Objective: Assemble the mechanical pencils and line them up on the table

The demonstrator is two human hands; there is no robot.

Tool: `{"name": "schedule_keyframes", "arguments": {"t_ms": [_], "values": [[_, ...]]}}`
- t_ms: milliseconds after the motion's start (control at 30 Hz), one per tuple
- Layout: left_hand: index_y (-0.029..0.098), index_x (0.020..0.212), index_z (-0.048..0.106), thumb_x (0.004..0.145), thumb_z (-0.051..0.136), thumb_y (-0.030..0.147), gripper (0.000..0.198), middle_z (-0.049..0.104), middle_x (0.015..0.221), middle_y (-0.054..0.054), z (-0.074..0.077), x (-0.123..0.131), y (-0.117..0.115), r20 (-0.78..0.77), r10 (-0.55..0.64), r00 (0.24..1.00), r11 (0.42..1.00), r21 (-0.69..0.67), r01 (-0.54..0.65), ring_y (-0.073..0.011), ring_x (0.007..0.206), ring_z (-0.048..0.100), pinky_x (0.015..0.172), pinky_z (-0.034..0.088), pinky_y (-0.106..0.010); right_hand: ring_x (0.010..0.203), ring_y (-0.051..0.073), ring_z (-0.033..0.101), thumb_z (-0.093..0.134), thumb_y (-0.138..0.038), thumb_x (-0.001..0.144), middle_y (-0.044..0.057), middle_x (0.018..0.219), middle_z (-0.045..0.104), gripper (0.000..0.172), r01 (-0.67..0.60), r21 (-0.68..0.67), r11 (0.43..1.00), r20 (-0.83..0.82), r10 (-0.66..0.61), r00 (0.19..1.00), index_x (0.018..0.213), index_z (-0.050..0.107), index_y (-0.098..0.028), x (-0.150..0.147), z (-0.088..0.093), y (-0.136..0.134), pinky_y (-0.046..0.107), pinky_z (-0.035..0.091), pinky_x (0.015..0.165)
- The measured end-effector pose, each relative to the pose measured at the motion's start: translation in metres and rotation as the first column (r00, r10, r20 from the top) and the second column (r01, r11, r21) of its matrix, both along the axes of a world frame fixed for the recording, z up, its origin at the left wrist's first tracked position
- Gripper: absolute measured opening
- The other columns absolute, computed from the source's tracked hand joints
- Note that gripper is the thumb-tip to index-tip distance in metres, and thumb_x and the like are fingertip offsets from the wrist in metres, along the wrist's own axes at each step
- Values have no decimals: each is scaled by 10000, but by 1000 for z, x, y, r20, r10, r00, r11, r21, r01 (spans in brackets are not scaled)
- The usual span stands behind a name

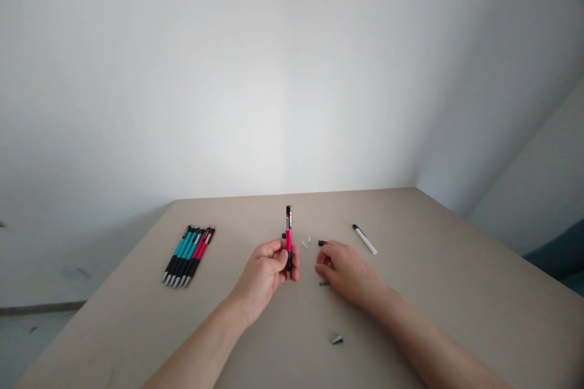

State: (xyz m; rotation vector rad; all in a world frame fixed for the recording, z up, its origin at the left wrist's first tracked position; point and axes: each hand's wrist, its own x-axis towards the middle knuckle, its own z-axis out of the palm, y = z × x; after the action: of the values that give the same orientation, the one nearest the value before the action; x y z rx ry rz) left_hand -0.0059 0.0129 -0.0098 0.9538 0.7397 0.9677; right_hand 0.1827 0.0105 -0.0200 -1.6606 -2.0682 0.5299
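Note:
In the middle, my left hand [269,264] is closed around a red and black pen [288,237], held nearly upright with its black end up. To its right, my right hand [342,267] rests low at the table with fingers curled. Whatever lies between those fingertips is hidden. A small black piece [322,243] shows at the far side of that hand, and a short dark piece [323,284] pokes out by its near side; contact cannot be made out. Closer to me lies a grey cone-shaped pen tip [337,339].
On the left, several teal and red pens [189,255] lie side by side in a slanted row. Small white bits [305,244] sit between the hands. A white pen with a black end [365,239] lies at the right. The beige table [255,213] meets a white wall behind.

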Motion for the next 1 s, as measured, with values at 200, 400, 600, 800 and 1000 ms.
{"name": "schedule_keyframes", "arguments": {"t_ms": [200, 400, 600, 800, 1000], "values": [[136, 738, 565, 786, 528, 230, 112, 509, 636, -8, -6, 1, 0, -288, -31, 957, 991, 117, 67, -113, 547, 444, 585, 368, -257, 686, 178, 552, 496, -125, 830, 47, 734, 623, 139, 60, 114, 992, -126, -45, 991, 836, 629, -165, 1, 5, 1, 281, 394, 636], [136, 749, 579, 815, 450, 208, 162, 529, 666, -22, -3, 1, -3, -511, 11, 860, 952, 268, 147, -133, 606, 452, 596, 349, -240, 711, 169, 561, 541, -302, 871, 41, 774, 637, 166, 174, 297, 939, -653, 67, 754, 862, 661, -189, -1, 15, -5, 279, 433, 644], [145, 778, 601, 826, 400, 185, 210, 553, 687, -19, -5, -2, -3, -612, 33, 790, 924, 321, 209, -144, 631, 466, 616, 338, -239, 664, 162, 574, 710, -348, 747, 37, 706, 665, 167, 211, 186, 960, -869, 60, 491, 743, 692, -182, -4, 21, -8, 291, 466, 627], [155, 771, 609, 824, 396, 183, 221, 558, 676, -13, -4, -3, -3, -634, 52, 772, 917, 336, 214, -146, 625, 464, 599, 315, -236, 697, 165, 571, 663, -292, 814, 37, 741, 654, 118, 153, 310, 938, -768, 152, 622, 746, 691, -199, 1, 18, -9, 291, 448, 637], [153, 757, 619, 816, 418, 197, 215, 554, 667, -11, -3, -2, -3, -607, 23, 795, 934, 296, 199, -135, 575, 438, 575, 310, -232, 715, 186, 577, 637, -305, 835, 52, 755, 659, 157, 104, 373, 922, -690, 201, 695, 732, 694, -200, 2, 21, -11, 307, 432, 647]]}}
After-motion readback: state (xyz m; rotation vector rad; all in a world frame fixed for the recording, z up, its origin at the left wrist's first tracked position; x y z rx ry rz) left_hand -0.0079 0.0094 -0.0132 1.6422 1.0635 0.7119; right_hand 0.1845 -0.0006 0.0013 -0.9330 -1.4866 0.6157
